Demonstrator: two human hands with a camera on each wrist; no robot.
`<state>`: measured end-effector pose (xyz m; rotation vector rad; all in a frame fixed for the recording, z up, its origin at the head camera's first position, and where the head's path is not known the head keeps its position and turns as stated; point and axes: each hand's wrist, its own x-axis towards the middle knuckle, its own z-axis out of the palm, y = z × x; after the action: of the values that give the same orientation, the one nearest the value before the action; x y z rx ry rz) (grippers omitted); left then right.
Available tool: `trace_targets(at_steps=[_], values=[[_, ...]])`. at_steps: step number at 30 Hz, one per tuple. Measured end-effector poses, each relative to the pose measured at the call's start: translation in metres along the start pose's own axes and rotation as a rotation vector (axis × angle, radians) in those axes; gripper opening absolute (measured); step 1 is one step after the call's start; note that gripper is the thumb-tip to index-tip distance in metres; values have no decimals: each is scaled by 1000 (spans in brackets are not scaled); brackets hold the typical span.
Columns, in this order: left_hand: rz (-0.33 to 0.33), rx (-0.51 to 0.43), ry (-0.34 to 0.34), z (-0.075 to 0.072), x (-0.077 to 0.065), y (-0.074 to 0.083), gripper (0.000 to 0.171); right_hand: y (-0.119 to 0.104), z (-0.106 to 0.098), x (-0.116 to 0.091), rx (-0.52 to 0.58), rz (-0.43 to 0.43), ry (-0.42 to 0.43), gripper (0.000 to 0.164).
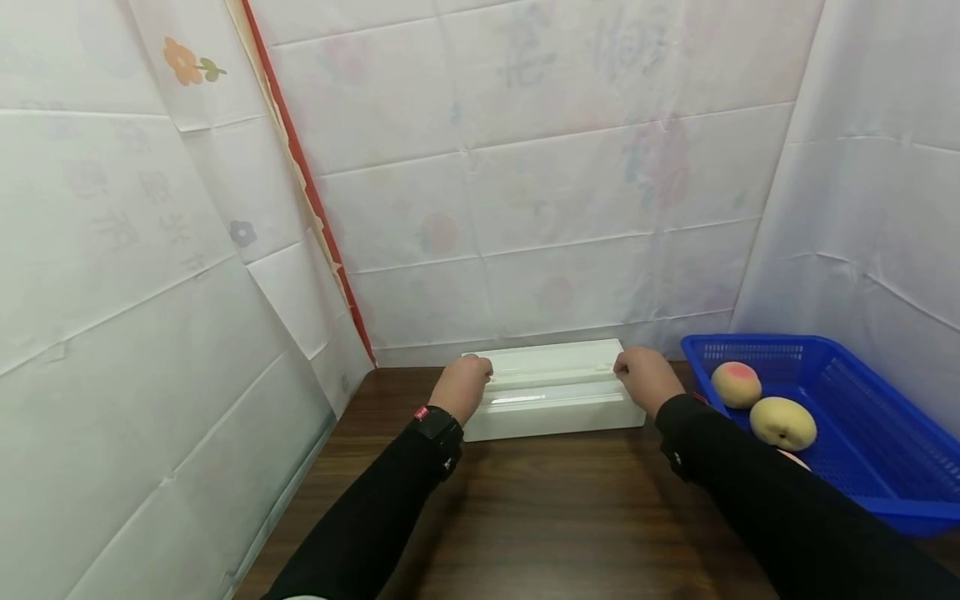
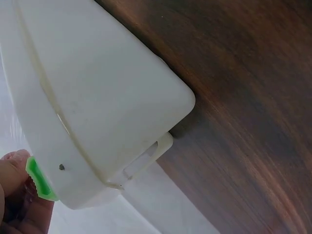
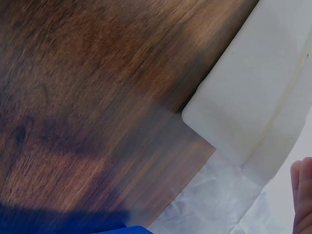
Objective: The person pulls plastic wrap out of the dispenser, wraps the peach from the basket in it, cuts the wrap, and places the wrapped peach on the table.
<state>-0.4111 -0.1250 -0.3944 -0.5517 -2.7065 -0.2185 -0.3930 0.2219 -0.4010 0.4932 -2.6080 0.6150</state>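
Note:
A long white cling film dispenser (image 1: 558, 421) lies crosswise on the dark wooden table, close to the back wall. At its left end, my left hand (image 1: 461, 387) curls its fingers and pinches clear cling film (image 1: 551, 379), which spans the top of the box. Over the right end, my right hand (image 1: 647, 379) pinches the film's other side; in the right wrist view just a few fingertips (image 3: 303, 187) show beside the box. The left wrist view has a green slider (image 2: 41, 180) at the box's end, right by the left fingers.
To the right stands a blue plastic basket (image 1: 750, 338) with several peaches (image 1: 782, 422) in it, one partly hidden by the right sleeve. White patterned sheets (image 1: 540, 208) hang behind and on both sides of the wooden table (image 1: 540, 517).

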Motion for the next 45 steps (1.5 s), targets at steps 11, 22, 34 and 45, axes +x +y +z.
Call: trace_targets(at_steps=[11,22,34,45], values=[[-1,-57,35,-11,-2,-1,14,-6,-10,0,15,7,13,13],[15,-50,68,-16,-6,-2,13,-11,-15,-1,9,29,36,14],[-2,-55,45,-20,-9,2,12,-15,-20,-4,9,64,31,16],[8,-20,56,-21,-15,5,12,-14,-19,-7,-8,50,54,13]])
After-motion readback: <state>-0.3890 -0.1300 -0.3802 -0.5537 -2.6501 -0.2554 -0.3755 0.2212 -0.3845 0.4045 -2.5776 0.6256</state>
